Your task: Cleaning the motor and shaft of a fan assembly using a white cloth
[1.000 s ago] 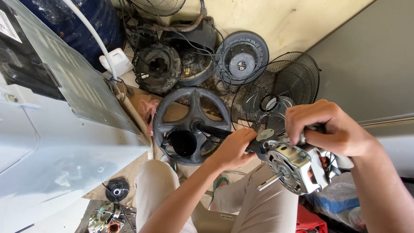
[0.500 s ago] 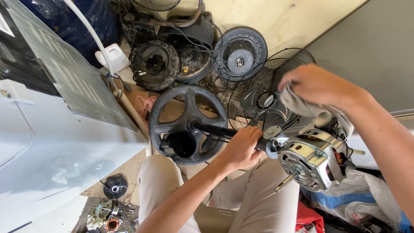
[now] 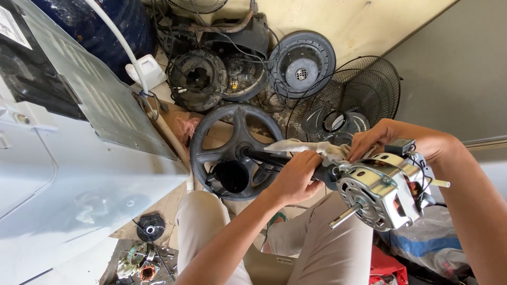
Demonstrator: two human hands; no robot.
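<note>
A silver fan motor with a protruding shaft sits on top of a black pole that rises from a round black spoked fan base. My left hand is wrapped around the pole just below the motor. My right hand presses a dirty whitish rag against the top of the motor housing, its fingers closed on the cloth. The motor's rear end and wiring are partly hidden behind my right wrist.
A white appliance with a metal panel fills the left. Behind the base lie a wire fan guard, a round dark fan housing, black motor shells and tangled cords. Small metal parts lie at lower left; my knees are below.
My right hand has come down with the rag from above the motor onto its top. The motor has tilted so its shaft points down-left. My left hand stays on the pole.
</note>
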